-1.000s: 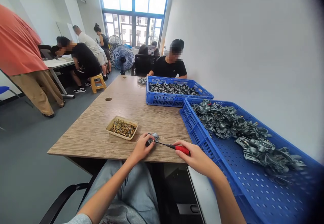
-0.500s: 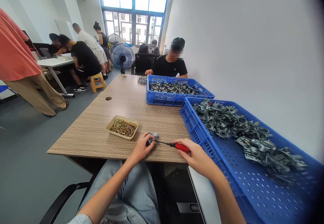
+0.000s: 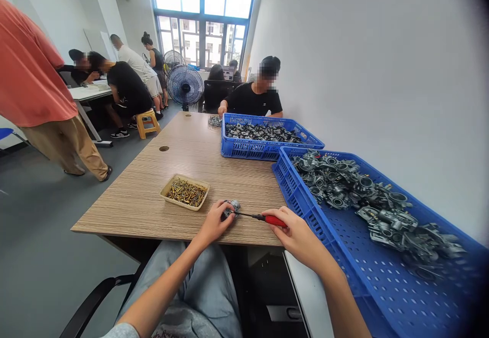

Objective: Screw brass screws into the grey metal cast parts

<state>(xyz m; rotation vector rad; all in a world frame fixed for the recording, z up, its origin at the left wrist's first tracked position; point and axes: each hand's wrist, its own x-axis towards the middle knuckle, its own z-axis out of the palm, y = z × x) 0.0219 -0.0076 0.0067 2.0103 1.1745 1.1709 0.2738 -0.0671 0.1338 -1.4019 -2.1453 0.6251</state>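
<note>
Near the front edge of the wooden table (image 3: pixel 145 185), my left hand (image 3: pixel 216 222) is closed on a small grey metal part (image 3: pixel 234 205). My right hand (image 3: pixel 292 231) grips the red handle of a screwdriver (image 3: pixel 274 220), whose thin shaft points left to the metal part. Where the tip meets the part is too small to make out. Left of my left hand stands a cream tray (image 3: pixel 183 205) full of small brass-coloured pieces.
A large blue crate (image 3: pixel 317 221) with grey metal parts stands on the right. Behind it is a second blue crate (image 3: pixel 248 149), also filled. A person in black (image 3: pixel 254 100) sits at the far end. Another person in a red shirt (image 3: pixel 32 73) stands at left.
The person in the red shirt has moved to the right. My hands, the screwdriver and the metal part have hardly moved.
</note>
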